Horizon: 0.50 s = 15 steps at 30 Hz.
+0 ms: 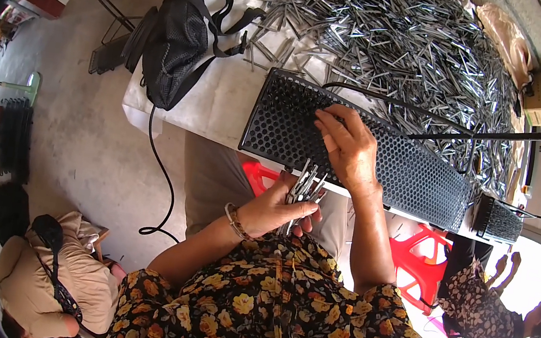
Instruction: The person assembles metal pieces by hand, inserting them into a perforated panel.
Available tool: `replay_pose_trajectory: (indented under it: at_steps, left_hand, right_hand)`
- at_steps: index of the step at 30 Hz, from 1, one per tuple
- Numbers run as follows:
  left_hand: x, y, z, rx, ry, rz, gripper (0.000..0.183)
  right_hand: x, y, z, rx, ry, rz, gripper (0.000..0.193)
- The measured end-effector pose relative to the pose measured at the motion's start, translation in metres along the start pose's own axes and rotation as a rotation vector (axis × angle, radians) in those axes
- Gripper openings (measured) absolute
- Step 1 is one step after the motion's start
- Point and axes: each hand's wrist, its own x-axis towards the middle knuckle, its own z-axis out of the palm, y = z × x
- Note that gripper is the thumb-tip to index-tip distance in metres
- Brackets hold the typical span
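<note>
My left hand (pixel 273 211) is closed round a bundle of thin metal strips (pixel 307 187), held upright at the near edge of the table. Just beyond it lies a long black tray (pixel 414 180) with rows of round holes. Over the tray's left half is my right hand (pixel 351 147), fingers bent and drawn together close to the holes. Whatever sits between those fingertips is too small to make out. Dark pieces (pixel 289 93) fill some holes at the tray's far left corner.
A large heap of loose metal strips (pixel 400 35) covers the far table. On the left stands a black bag (pixel 180 46) with straps. Red stools (pixel 415 262) are under the table. One person (pixel 58 277) is at lower left, another (pixel 493 304) at right.
</note>
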Motion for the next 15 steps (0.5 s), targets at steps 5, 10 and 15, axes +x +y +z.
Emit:
replay_pose_trajectory:
  at_steps: [5,10,15]
  left_hand:
    - [-0.002,0.007,0.002,0.051,-0.012,0.051,0.028]
    - [0.002,0.007,0.001,0.08,-0.028,0.074,0.025]
    - [0.006,0.004,0.001,0.044,-0.051,0.058,0.024]
  right_hand:
    - [-0.004,-0.021,-0.024,0.521,-0.155,0.416,0.019]
    - [-0.021,-0.015,-0.029,0.836,-0.385,0.522,0.022]
    - [-0.015,-0.009,-0.033,0.626,0.065,0.595,0.011]
